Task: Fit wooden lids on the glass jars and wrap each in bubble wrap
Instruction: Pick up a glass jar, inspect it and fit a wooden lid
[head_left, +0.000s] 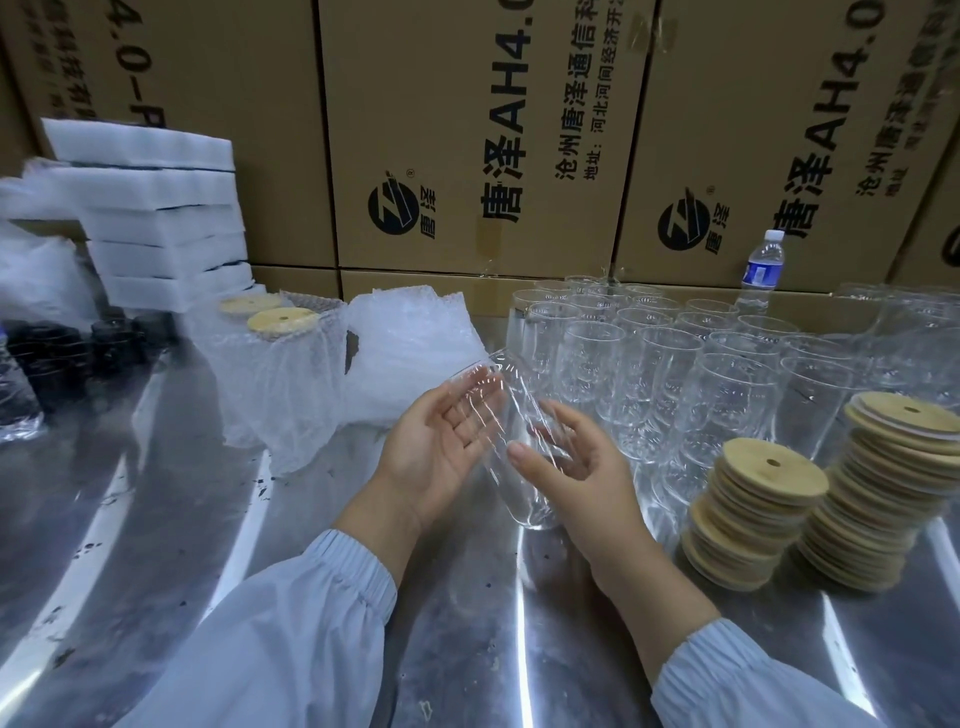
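I hold one clear glass jar (525, 496) tilted over the table, rim pointing away from me and no lid on it. My left hand (441, 447) lies palm up with straight fingers under its upper part. My right hand (587, 478) grips its lower part, thumb in front and fingers curled behind. Several more lidless glass jars (675, 358) stand upright at the right. Two stacks of round wooden lids (769, 470) (904, 423) stand at the near right. A pile of bubble wrap sheets (410, 338) lies behind my hands. Two lidded jars in bubble wrap (283, 325) stand at the left.
The table is shiny metal (156, 519). White foam pads (156, 208) are stacked at the back left, with dark jars (78, 343) in front of them. Printed cardboard boxes (467, 130) wall off the back. A water bottle (762, 270) stands behind the jars.
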